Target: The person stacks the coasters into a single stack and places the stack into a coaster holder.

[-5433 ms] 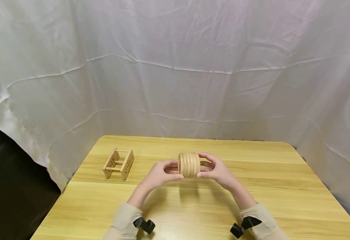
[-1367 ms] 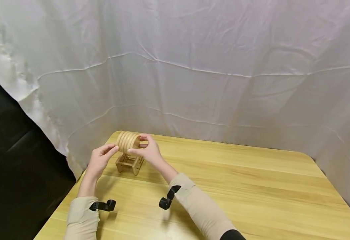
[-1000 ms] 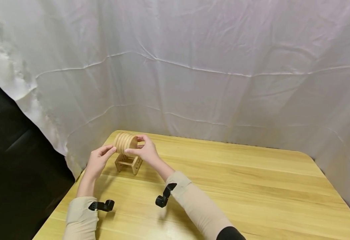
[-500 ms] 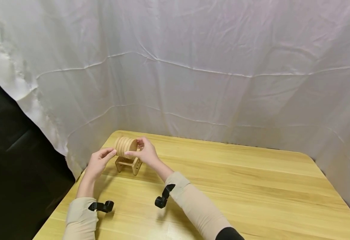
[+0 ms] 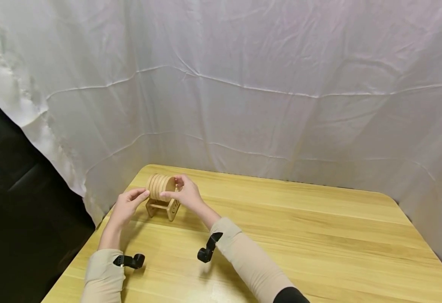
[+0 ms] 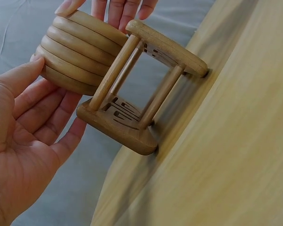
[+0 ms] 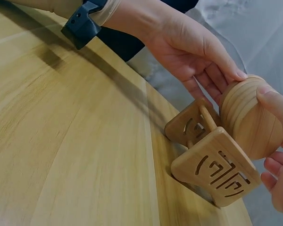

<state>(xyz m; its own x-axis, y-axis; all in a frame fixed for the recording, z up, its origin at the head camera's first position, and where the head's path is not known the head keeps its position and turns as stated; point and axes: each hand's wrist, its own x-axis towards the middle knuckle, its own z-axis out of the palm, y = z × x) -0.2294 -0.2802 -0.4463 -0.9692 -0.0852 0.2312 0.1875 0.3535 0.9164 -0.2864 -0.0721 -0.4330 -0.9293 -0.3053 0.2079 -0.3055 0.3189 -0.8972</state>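
Observation:
A stack of round wooden coasters [image 5: 159, 186] is held on edge between the two hands, at the top of a wooden coaster holder [image 5: 173, 208]. My left hand [image 5: 125, 206] grips the left end, its thumb on the near rim and fingers behind in the left wrist view. At the other end my right hand [image 5: 188, 195] holds the stack, with the thumb on the outer coaster [image 7: 257, 125]. The holder has two cut-out side panels [image 7: 219, 169] joined by rods [image 6: 114, 73] and stands on the table. Whether the coasters touch its rods I cannot tell.
The holder stands near the back left part of the wooden table [image 5: 300, 235]. Pale curtains [image 5: 243, 84] hang behind the table, and something black [image 5: 24, 202] lies beyond its left edge. Black wrist cameras [image 5: 205, 253] stick out from both sleeves.
Both hands have carried the coasters from the middle of the table leftward to above the holder. During the last second the stack has come down a little toward the holder. The head view has turned left.

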